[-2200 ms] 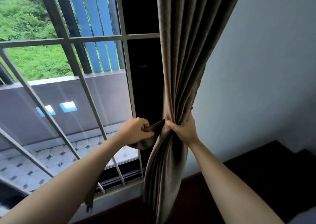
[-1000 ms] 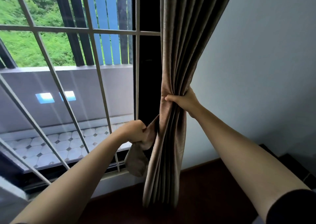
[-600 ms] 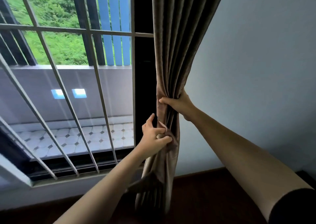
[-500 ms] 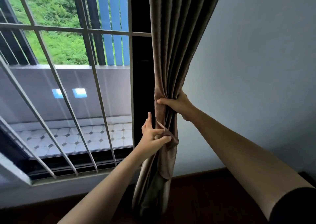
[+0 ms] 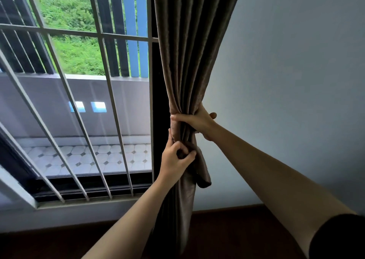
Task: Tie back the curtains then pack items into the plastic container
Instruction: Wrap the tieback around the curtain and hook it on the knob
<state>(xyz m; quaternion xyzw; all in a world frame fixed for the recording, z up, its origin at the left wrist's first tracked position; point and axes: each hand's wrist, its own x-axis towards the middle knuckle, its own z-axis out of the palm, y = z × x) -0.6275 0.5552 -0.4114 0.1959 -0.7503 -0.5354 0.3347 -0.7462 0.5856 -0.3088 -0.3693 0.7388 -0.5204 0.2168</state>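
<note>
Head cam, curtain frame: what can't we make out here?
Plastic container: nowhere in the head view, outside the frame.
Curtain: top cut off by the upper edge.
Right hand: most fingers hidden behind the fabric it grips.
Tie strip: any knot is covered by the left hand pinching it.

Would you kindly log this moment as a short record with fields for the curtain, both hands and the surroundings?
curtain: brown, bunched beside the window frame
right hand: grips the bunch
left hand: just below, pinches a hanging fabric strip
tie: not visibly fastened
surroundings: barred window, pale wall, dark floor
</note>
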